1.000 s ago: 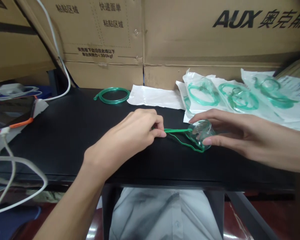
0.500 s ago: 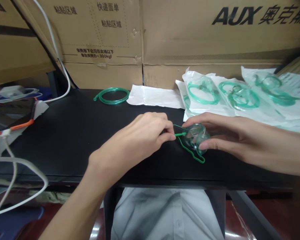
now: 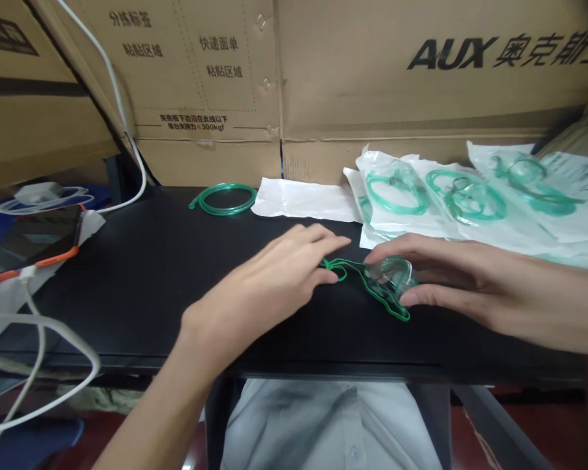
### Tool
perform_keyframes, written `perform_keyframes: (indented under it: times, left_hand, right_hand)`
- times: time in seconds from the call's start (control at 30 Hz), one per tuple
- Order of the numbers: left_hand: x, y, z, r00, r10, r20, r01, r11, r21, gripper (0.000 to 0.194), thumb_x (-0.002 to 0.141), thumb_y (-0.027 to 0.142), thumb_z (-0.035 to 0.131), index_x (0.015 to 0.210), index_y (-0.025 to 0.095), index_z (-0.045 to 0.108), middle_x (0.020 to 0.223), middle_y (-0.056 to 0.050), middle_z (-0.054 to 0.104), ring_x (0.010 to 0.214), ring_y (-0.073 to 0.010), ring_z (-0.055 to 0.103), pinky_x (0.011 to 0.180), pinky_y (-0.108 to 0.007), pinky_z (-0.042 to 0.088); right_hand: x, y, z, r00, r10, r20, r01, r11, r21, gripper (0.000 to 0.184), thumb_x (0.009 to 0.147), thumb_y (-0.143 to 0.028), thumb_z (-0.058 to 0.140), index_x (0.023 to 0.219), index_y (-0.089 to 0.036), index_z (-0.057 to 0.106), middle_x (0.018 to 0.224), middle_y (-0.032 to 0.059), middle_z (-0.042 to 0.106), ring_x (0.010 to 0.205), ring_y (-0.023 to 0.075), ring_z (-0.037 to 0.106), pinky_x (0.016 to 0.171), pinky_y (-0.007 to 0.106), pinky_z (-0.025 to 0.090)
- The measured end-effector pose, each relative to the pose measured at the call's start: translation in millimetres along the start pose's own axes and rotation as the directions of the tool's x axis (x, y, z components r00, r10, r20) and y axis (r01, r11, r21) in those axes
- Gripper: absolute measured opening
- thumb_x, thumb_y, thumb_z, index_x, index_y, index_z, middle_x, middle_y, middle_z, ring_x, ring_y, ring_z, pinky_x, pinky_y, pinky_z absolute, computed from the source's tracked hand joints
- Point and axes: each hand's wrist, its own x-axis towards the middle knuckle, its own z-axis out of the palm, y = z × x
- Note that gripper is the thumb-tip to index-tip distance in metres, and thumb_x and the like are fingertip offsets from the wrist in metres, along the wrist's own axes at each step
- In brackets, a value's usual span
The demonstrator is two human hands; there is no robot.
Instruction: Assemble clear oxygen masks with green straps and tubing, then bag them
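Note:
A clear oxygen mask (image 3: 391, 279) rests low over the black table, held between the thumb and fingers of my right hand (image 3: 443, 277). From it a green elastic strap (image 3: 379, 297) loops out, part lying toward the front edge. The strap's bunched left end (image 3: 334, 266) sits at the gap between thumb and forefinger of my left hand (image 3: 294, 267). That hand has its thumb and forefinger parted; its other fingers are partly hidden behind it.
Coiled green tubing (image 3: 225, 199) lies at the back, beside a flat white wrapper (image 3: 306, 199). Several packaged mask sets (image 3: 396, 186) cover the back right. At left are a phone (image 3: 34, 241) with an orange edge and white cables (image 3: 73, 326). Cardboard (image 3: 347, 78) stands behind.
My left thumb and forefinger have parted from their pinch on the green strap, whose bunched end now shows slack between them. My right hand keeps the mask. The view has tilted slightly upward.

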Motion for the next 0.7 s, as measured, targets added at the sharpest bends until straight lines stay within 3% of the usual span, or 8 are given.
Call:
perform_keyframes:
  times: [0.07, 0.17, 0.27, 0.37, 0.5, 0.57, 0.63, 0.7]
  left_hand:
    - [0, 8, 7.4, 0.998, 0.028, 0.048, -0.026, 0.999, -0.022, 0.05, 0.108, 0.037, 0.061, 0.157, 0.031, 0.05, 0.159, -0.002, 0.054, 0.148, -0.0211, 0.048, 0.121, -0.033, 0.037]
    - [-1, 17, 12.6, 0.999, 0.035, 0.03, -0.035, 0.999, -0.002, 0.039, 0.109, 0.036, 0.06, 0.147, 0.026, 0.057, 0.148, -0.003, 0.06, 0.137, -0.0194, 0.056, 0.116, -0.032, 0.039]
    - [-1, 20, 9.3, 0.999, -0.022, 0.031, 0.023, 0.999, -0.037, 0.021, 0.111, 0.03, 0.057, 0.129, 0.029, 0.066, 0.134, 0.002, 0.065, 0.122, -0.0169, 0.061, 0.109, -0.03, 0.042]
    - [-4, 13, -0.3, 0.99, -0.114, 0.088, 0.122, 0.988, -0.096, 0.013, 0.109, 0.031, 0.057, 0.113, 0.033, 0.07, 0.122, 0.006, 0.069, 0.114, -0.0172, 0.062, 0.102, -0.03, 0.044]
    - [-13, -16, -18.6, 0.963, -0.247, 0.11, 0.251, 0.968, -0.021, 0.012, 0.103, 0.03, 0.061, 0.106, 0.034, 0.072, 0.113, 0.006, 0.073, 0.109, -0.0192, 0.065, 0.093, -0.031, 0.045]
    - [-21, -37, -31.1, 0.92, -0.369, 0.13, 0.367, 0.929, 0.042, 0.012, 0.098, 0.028, 0.065, 0.102, 0.033, 0.075, 0.103, 0.003, 0.075, 0.096, -0.0185, 0.068, 0.082, -0.03, 0.046]
    - [-35, -59, -45.7, 0.831, -0.544, 0.115, 0.537, 0.839, 0.087, 0.012, 0.091, 0.026, 0.068, 0.097, 0.031, 0.077, 0.092, 0.003, 0.077, 0.082, -0.0181, 0.069, 0.072, -0.03, 0.046]
    - [-53, -78, -60.4, 0.735, -0.677, 0.034, 0.671, 0.734, 0.106, 0.012, 0.082, 0.023, 0.07, 0.088, 0.029, 0.079, 0.085, 0.001, 0.078, 0.078, -0.0201, 0.07, 0.07, -0.031, 0.046]
  right_hand:
    - [2, -3, 1, 0.993, -0.033, 0.112, 0.032, 0.999, 0.012, 0.042, 0.104, -0.048, 0.063, 0.146, -0.049, 0.062, 0.133, -0.0041, 0.076, 0.124, 0.0297, 0.072, 0.098, 0.038, 0.064]
    - [2, -9, 2, 0.992, -0.07, 0.101, 0.056, 0.989, 0.137, 0.039, 0.104, -0.047, 0.066, 0.142, -0.05, 0.064, 0.132, -0.0076, 0.076, 0.12, 0.024, 0.075, 0.097, 0.03, 0.064]
    - [1, -12, 0, 0.986, -0.067, -0.153, 0.09, 0.985, 0.148, 0.039, 0.099, -0.048, 0.074, 0.137, -0.051, 0.066, 0.129, -0.0097, 0.076, 0.11, 0.0178, 0.077, 0.09, 0.02, 0.063]
    - [0, -10, -4, 0.914, -0.066, -0.401, 0.102, 0.992, 0.069, 0.045, 0.093, -0.05, 0.08, 0.136, -0.049, 0.067, 0.118, -0.0079, 0.079, 0.097, 0.0159, 0.078, 0.077, 0.016, 0.062]
    - [4, -7, -2, 0.924, -0.049, -0.378, 0.087, 0.993, 0.084, 0.044, 0.091, -0.057, 0.078, 0.133, -0.047, 0.068, 0.097, -0.0058, 0.081, 0.078, 0.0165, 0.078, 0.065, 0.017, 0.062]
    - [6, -8, 2, 0.937, -0.02, -0.349, 0.075, 0.987, 0.144, 0.044, 0.091, -0.059, 0.077, 0.132, -0.047, 0.068, 0.105, -0.0043, 0.082, 0.085, 0.0196, 0.08, 0.071, 0.021, 0.066]
    - [7, -10, 3, 0.947, 0.003, -0.321, 0.061, 0.98, 0.188, 0.048, 0.09, -0.062, 0.076, 0.134, -0.046, 0.068, 0.117, -0.0026, 0.081, 0.097, 0.0234, 0.081, 0.081, 0.026, 0.068]
    - [6, -11, 4, 0.956, 0.024, -0.293, 0.035, 0.981, 0.192, 0.05, 0.091, -0.063, 0.074, 0.137, -0.046, 0.066, 0.134, -0.001, 0.077, 0.11, 0.0274, 0.079, 0.092, 0.032, 0.067]
